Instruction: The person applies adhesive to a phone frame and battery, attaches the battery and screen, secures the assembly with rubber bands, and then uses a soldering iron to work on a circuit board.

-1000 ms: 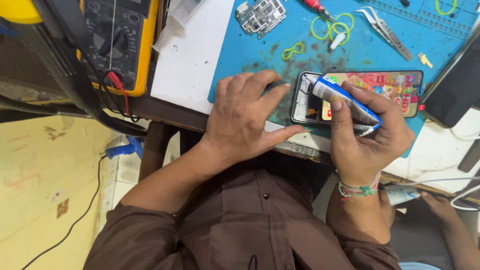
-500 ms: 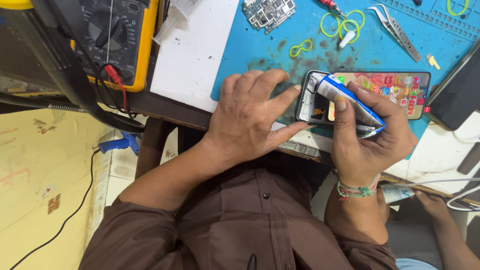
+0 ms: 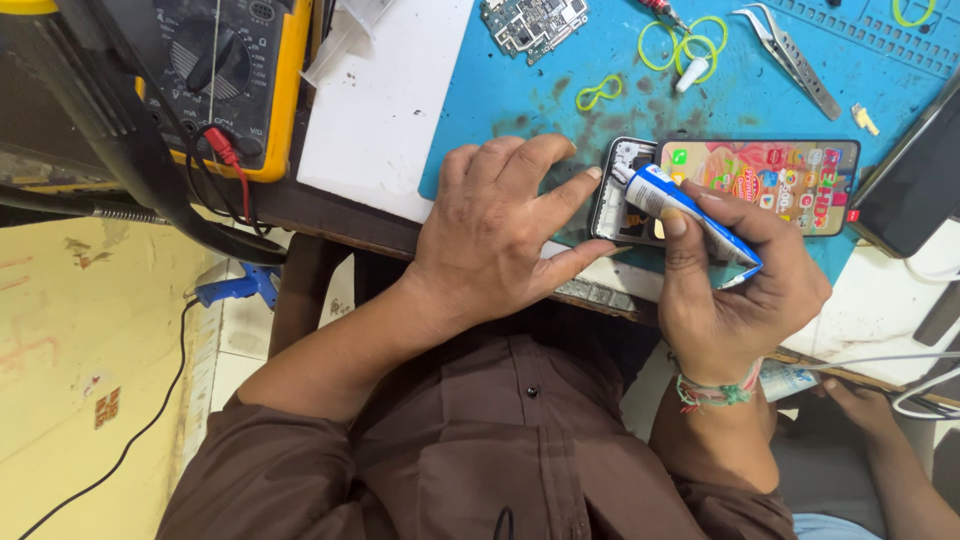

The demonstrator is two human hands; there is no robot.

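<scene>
With the smartphone (image 3: 735, 190) lying on the blue mat (image 3: 520, 90), its screen lit and the left end of its frame exposed, the left hand (image 3: 500, 235) presses flat beside it, holding nothing, while the right hand (image 3: 735, 280) squeezes a glue tube (image 3: 685, 215) onto that end, so gluing looks begun, not finished.

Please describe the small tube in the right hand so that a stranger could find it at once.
Start from the blue work mat on the bench. At its near edge lies an opened phone; the right hand holds the tube over it, nozzle at the phone's left end. It alone is white and blue, and squeezed flat.
</scene>
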